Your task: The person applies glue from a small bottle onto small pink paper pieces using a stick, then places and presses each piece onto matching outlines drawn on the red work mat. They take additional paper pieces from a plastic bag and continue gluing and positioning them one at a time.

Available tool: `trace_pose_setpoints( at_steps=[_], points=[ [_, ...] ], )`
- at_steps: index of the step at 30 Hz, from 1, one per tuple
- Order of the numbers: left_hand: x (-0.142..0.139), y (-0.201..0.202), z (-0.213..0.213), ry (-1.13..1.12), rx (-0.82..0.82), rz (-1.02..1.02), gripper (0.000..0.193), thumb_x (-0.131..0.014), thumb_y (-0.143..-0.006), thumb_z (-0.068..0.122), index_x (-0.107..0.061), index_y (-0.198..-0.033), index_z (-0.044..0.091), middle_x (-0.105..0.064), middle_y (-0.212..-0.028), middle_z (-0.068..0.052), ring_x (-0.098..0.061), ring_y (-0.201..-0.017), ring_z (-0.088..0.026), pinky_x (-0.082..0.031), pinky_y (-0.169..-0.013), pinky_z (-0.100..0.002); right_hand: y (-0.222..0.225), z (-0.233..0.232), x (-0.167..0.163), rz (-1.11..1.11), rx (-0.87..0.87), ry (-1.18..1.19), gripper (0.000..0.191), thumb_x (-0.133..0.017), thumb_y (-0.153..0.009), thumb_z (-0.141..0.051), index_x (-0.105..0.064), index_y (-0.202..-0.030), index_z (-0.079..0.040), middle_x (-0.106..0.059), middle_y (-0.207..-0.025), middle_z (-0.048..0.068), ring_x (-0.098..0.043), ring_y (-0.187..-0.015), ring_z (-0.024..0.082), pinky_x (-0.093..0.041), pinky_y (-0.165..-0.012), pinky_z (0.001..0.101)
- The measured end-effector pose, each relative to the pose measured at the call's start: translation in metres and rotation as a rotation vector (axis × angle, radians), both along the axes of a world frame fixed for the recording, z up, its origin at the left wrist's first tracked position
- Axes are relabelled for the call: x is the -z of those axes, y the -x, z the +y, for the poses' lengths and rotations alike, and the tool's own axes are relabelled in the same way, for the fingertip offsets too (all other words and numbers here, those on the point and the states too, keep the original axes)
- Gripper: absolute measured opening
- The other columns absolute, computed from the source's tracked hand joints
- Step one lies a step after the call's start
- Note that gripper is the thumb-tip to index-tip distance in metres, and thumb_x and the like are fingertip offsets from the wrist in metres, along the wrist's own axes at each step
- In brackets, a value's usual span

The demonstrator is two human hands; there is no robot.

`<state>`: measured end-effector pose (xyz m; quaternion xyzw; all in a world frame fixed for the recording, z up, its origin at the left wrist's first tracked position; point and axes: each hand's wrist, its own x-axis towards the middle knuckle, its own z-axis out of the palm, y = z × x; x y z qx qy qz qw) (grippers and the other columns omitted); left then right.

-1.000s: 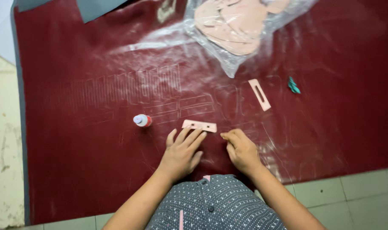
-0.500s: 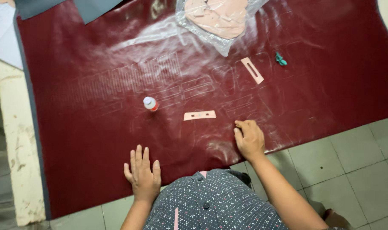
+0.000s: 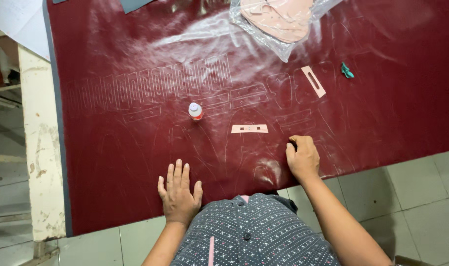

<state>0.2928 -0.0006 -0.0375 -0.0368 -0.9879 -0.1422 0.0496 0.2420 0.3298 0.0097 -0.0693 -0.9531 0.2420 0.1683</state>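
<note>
My left hand (image 3: 178, 193) lies flat, fingers slightly apart, on the dark red sheet (image 3: 111, 148) near its front edge, holding nothing. My right hand (image 3: 302, 157) rests on the sheet further right with its fingers curled under; what, if anything, is in it stays hidden. A small pink rectangular template (image 3: 249, 129) with tiny holes lies between and beyond the hands, untouched. To its left stands a small bottle (image 3: 196, 111) with a white cap and red base. A second pink slotted template (image 3: 313, 81) lies further back right.
A clear plastic bag of pink cut pieces (image 3: 278, 19) sits at the back. A small teal scrap (image 3: 347, 71) lies at right. Traced outlines cover the sheet. A worn white table edge (image 3: 39, 148) and papers (image 3: 22, 22) are at left; tiled floor (image 3: 421, 197) lies below.
Both hands have drawn back from the pink template toward the front edge. The left hand now lies flat and spread; the right hand stays curled. The view has shifted.
</note>
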Motion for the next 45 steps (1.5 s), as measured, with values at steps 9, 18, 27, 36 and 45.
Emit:
trace_pose_setpoints(
  at_steps=[9,18,27,36,45],
  points=[
    [0.011,0.0,-0.001,0.007,-0.011,0.056,0.063,-0.058,-0.088,0.044,-0.055,-0.14,0.009,-0.043,-0.158,-0.01,-0.036,-0.147,-0.027,-0.018,-0.122,-0.054,0.049,-0.022,0.004,-0.087,-0.344,0.074,0.035,-0.075,-0.084,-0.017,-0.07,-0.118,-0.007,-0.065,-0.111,0.014,-0.068,-0.093,0.033,-0.054,-0.079,0.0432],
    [0.021,-0.001,-0.001,-0.016,-0.064,0.007,0.064,-0.059,-0.086,0.043,-0.054,-0.141,0.012,-0.044,-0.156,-0.007,-0.035,-0.147,-0.025,-0.016,-0.123,-0.055,0.105,0.022,0.004,-0.181,-0.418,0.15,0.027,-0.075,-0.085,-0.016,-0.075,-0.111,-0.009,-0.066,-0.11,0.011,-0.069,-0.095,0.029,-0.056,-0.08,0.0399],
    [0.024,-0.002,-0.002,-0.002,-0.073,-0.004,0.062,-0.059,-0.086,0.044,-0.055,-0.14,0.013,-0.045,-0.156,-0.006,-0.036,-0.147,-0.025,-0.017,-0.124,-0.054,0.155,0.113,0.006,-0.247,0.278,0.031,0.047,-0.079,-0.09,-0.033,-0.063,-0.123,-0.003,-0.052,-0.13,0.02,-0.058,-0.113,0.037,-0.048,-0.094,0.0478],
    [0.024,-0.003,-0.003,-0.021,-0.063,-0.001,0.062,-0.061,-0.086,0.043,-0.057,-0.139,0.011,-0.047,-0.155,-0.008,-0.038,-0.146,-0.026,-0.018,-0.122,-0.054,0.143,0.067,0.007,-0.482,-0.052,0.612,0.026,-0.075,-0.091,-0.026,-0.074,-0.109,-0.007,-0.074,-0.098,0.008,-0.069,-0.087,0.02,-0.053,-0.081,0.0336],
    [0.021,-0.003,-0.004,-0.064,-0.046,0.042,0.062,-0.062,-0.087,0.042,-0.057,-0.14,0.012,-0.046,-0.156,-0.008,-0.038,-0.147,-0.027,-0.017,-0.123,-0.054,0.153,0.015,-0.01,-0.072,-0.178,0.105,0.029,-0.075,-0.096,-0.028,-0.071,-0.116,-0.008,-0.062,-0.111,0.01,-0.068,-0.094,0.026,-0.056,-0.082,0.0383]
  ],
)
